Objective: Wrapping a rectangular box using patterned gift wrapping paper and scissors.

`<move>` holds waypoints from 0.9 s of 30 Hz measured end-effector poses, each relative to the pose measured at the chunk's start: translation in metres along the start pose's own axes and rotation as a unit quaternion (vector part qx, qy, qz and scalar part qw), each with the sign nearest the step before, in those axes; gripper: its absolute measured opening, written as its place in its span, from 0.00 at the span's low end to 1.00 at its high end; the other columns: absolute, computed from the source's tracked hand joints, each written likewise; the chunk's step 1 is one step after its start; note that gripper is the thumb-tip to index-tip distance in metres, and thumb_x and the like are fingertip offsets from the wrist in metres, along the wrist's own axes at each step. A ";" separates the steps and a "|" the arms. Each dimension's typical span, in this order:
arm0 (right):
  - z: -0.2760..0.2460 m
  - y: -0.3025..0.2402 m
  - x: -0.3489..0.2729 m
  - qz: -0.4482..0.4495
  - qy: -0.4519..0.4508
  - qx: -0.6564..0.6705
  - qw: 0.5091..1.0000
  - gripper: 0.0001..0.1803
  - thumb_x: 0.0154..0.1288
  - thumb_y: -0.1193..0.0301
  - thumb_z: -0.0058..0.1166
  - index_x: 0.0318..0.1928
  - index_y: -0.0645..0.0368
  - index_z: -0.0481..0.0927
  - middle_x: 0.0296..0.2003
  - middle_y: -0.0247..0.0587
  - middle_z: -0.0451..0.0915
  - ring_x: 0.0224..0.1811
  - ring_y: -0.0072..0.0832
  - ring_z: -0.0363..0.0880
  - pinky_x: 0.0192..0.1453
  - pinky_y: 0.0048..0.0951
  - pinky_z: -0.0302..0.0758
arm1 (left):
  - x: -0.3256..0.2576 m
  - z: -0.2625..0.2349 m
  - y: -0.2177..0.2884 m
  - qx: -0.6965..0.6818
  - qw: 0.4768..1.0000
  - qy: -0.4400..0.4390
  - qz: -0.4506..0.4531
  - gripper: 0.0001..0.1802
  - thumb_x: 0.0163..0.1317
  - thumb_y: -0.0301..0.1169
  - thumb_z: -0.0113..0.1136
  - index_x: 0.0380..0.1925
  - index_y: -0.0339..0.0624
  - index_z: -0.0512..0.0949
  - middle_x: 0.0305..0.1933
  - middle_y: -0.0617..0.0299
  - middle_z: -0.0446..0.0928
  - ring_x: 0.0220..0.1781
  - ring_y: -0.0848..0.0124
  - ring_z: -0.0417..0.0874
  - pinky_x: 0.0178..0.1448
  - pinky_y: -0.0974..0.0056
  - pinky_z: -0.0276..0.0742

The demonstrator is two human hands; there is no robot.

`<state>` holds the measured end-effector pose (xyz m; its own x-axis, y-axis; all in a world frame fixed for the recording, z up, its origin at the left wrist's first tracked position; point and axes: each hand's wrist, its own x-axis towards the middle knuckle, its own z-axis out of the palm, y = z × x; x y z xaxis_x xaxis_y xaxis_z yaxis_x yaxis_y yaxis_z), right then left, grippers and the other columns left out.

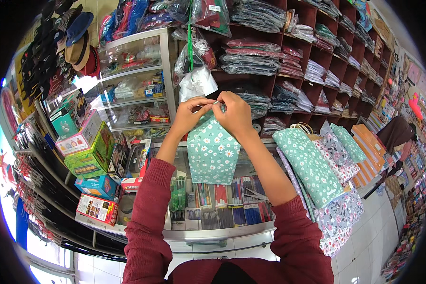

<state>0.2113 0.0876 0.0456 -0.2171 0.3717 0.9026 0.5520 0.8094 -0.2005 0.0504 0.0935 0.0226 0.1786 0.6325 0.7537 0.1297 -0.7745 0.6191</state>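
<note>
A mint-green package with a white daisy print (214, 154) stands on the glass counter in front of me, narrower at its top. Just at its upper end, my left hand (192, 115) and my right hand (234, 113) come together, thumbs and fingers pinched. Between the fingertips is something small and thin that I cannot make out; the package's top edge is partly hidden behind the fingers. A pair of scissors (256, 194) lies on the counter to the right of the package.
Folded floral wrapping (307, 165) is heaped on the counter's right side. Several boxes (87, 149) are stacked at the left. Pens and other stationery (217, 195) show through the counter glass (222, 233). Behind stand a glass cabinet (132, 102) and shelves of bagged clothes (251, 59).
</note>
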 end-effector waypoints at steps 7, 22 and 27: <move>-0.004 0.022 -0.011 0.026 -0.056 0.244 0.968 0.12 0.52 0.75 0.59 0.39 0.64 0.76 0.30 0.41 0.76 0.31 0.24 0.75 0.35 0.23 0.74 | 0.003 -0.002 0.001 0.055 0.996 0.003 -0.069 0.11 0.59 0.31 0.60 0.38 0.37 0.81 0.34 0.62 0.82 0.35 0.78 0.78 0.41 0.72 0.72; -0.005 0.020 -0.006 0.060 -0.047 0.217 0.973 0.10 0.52 0.75 0.60 0.36 0.63 0.77 0.31 0.38 0.77 0.30 0.20 0.75 0.35 0.20 0.74 | 0.011 0.002 0.008 0.061 0.995 -0.011 -0.081 0.08 0.54 0.25 0.63 0.34 0.35 0.82 0.32 0.63 0.82 0.33 0.80 0.78 0.39 0.74 0.74; -0.005 0.031 -0.008 0.035 -0.073 0.236 0.968 0.13 0.54 0.74 0.60 0.41 0.59 0.79 0.34 0.32 0.78 0.36 0.16 0.75 0.37 0.17 0.72 | 0.009 0.000 -0.002 0.032 0.997 0.025 -0.070 0.08 0.55 0.27 0.63 0.35 0.38 0.82 0.29 0.65 0.81 0.30 0.80 0.77 0.37 0.74 0.73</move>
<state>0.2342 0.1081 0.0342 -0.3231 0.4650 0.8243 0.1465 0.8851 -0.4418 0.0519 0.1002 0.0279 0.1066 0.7326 0.6723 0.2129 -0.6772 0.7043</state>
